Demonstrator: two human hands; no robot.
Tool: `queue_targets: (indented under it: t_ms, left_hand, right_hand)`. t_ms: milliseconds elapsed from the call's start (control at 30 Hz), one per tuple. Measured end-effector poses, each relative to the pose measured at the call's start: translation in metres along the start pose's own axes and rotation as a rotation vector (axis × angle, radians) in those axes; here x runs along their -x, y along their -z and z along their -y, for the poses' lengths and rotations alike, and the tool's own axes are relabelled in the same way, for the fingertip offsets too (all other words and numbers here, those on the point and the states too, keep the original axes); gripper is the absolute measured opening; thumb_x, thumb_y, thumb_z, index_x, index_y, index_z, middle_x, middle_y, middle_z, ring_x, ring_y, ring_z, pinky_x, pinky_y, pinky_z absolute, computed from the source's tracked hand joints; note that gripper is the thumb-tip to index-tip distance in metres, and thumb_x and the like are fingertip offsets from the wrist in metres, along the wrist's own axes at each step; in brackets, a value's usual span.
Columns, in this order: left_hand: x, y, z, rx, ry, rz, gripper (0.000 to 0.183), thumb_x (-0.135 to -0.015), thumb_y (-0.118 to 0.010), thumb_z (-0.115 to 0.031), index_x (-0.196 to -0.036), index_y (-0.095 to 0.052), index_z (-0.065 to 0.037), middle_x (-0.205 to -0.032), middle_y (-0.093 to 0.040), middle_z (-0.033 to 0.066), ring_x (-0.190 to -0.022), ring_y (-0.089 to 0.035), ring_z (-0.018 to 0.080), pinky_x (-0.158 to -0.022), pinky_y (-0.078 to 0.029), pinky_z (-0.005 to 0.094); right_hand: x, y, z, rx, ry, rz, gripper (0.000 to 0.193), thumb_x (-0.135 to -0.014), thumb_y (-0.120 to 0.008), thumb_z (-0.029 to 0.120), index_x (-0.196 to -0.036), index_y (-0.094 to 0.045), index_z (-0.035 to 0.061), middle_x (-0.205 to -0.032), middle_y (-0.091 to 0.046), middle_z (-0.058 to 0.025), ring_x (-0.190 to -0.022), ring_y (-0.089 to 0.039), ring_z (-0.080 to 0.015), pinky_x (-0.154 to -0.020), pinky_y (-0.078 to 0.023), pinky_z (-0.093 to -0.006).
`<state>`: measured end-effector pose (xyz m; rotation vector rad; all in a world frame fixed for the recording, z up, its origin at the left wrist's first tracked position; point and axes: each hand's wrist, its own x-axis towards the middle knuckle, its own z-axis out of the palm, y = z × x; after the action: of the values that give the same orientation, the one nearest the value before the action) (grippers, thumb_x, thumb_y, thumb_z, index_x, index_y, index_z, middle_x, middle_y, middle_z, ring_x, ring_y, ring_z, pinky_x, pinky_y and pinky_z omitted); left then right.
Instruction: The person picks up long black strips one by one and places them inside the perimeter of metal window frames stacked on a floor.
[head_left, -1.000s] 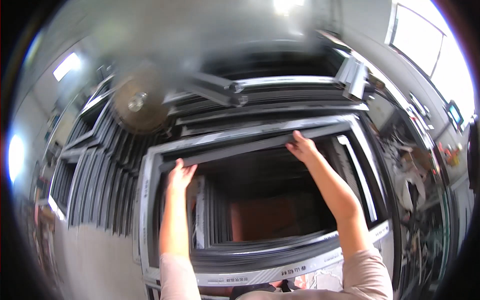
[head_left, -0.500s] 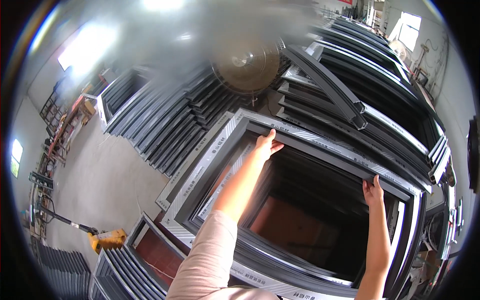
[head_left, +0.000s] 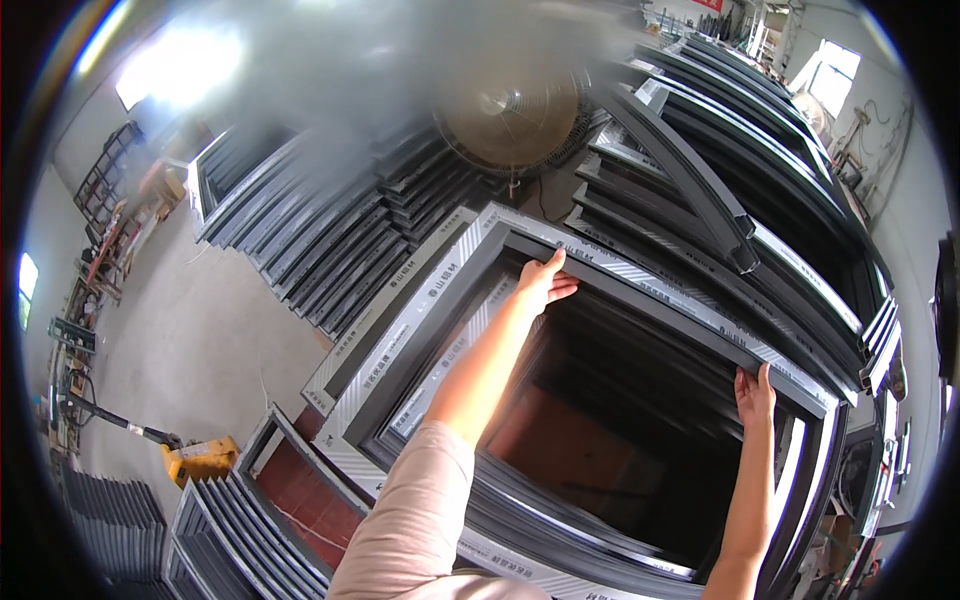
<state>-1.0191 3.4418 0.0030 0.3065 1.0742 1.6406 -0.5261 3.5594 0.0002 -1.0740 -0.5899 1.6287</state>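
A large dark grey metal window frame (head_left: 420, 330), edged with white protective tape, stands in front of me. My left hand (head_left: 545, 280) grips its top rail near the upper left corner, the arm stretched forward in a pale pink sleeve. My right hand (head_left: 755, 392) grips the same top rail farther right, near the upper right corner. Both hands have fingers curled over the rail's edge. More frames of the same kind stand behind this one.
Rows of dark frames (head_left: 300, 230) lean in stacks at left, and longer ones (head_left: 760, 180) at upper right. A round floor fan (head_left: 512, 115) stands behind. A yellow pallet jack (head_left: 195, 458) is on the concrete floor at lower left. More frames (head_left: 240, 530) lie below.
The view has swung leftward, so the frame now sits tilted to the right of centre. Both hands have stayed on the top rail throughout.
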Motion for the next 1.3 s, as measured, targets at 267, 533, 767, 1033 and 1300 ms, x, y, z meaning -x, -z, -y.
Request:
queue_targets:
  t_ms: [267,533,767,1033,1300]
  left_hand:
    - [-0.02,-0.015,0.014,0.175,0.004,-0.219,0.048,-0.088,-0.075,-0.028,-0.118,-0.048,-0.003,-0.101,-0.063,0.012,-0.091,-0.063,0.0257,-0.088,-0.053,0.0483]
    - [-0.027,-0.021,0.003,0.144,-0.055,-0.463,0.067,-0.084,-0.078,-0.029,-0.129,-0.039,0.001,-0.121,-0.054,0.0206,-0.098,-0.061,0.0312,-0.078,-0.057,0.0482]
    - [-0.044,-0.011,0.018,0.191,-0.075,-0.273,0.038,-0.083,-0.077,-0.023,-0.111,-0.063,-0.003,-0.107,-0.062,0.0152,-0.09,-0.061,0.0285,-0.076,-0.053,0.0507]
    - [-0.003,0.008,-0.011,0.084,0.203,-0.336,0.085,-0.083,-0.067,-0.061,-0.131,-0.045,0.005,-0.118,-0.057,0.0126,-0.11,-0.059,0.0275,-0.099,-0.051,0.0455]
    - [0.077,-0.048,0.021,-0.064,0.342,-0.113,0.031,-0.095,-0.058,-0.033,-0.087,-0.062,-0.003,-0.089,-0.067,0.0096,-0.088,-0.065,0.0256,-0.087,-0.054,0.043]
  right_hand:
    - [-0.014,0.005,-0.005,-0.101,-0.069,-0.201,0.04,-0.079,-0.082,0.036,-0.088,-0.062,0.0033,-0.089,-0.066,-0.0053,-0.083,-0.063,-0.0163,-0.075,-0.057,-0.0254]
    - [-0.034,-0.016,-0.018,-0.182,-0.074,-0.327,0.034,-0.077,-0.084,0.034,-0.089,-0.062,0.0102,-0.076,-0.064,-0.0012,-0.062,-0.061,-0.014,-0.054,-0.056,-0.0264]
    - [0.001,-0.022,0.0,0.046,-0.017,-0.322,0.033,-0.087,-0.075,0.03,-0.088,-0.059,0.0009,-0.064,-0.055,-0.0104,-0.047,-0.053,-0.0181,-0.043,-0.047,-0.031]
    - [0.249,0.029,0.116,1.686,0.675,-0.065,0.03,-0.079,-0.074,0.024,-0.101,-0.068,0.0042,-0.105,-0.067,-0.013,-0.103,-0.063,-0.0326,-0.091,-0.05,-0.0411]
    - [0.426,0.249,0.143,1.901,0.156,-0.757,0.093,-0.078,-0.074,0.052,-0.141,-0.038,-0.0063,-0.138,-0.047,-0.0257,-0.128,-0.046,-0.0381,-0.106,-0.04,-0.0413]
